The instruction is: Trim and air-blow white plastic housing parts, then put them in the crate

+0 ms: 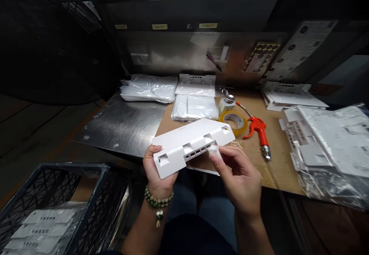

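You are looking at no text that can be read. Three yellow labels (159, 26) on the shelf edge are showing dark marks too small to make out. The printed sheets (300, 49) leaning at the back right are carrying print that is blurring away.

White slotted plastic cover (191, 141), tilted, held above bench edge.

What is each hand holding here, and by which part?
The left hand grips the white plastic cover by its near left end. The right hand pinches a small clear piece against the cover's slotted edge.
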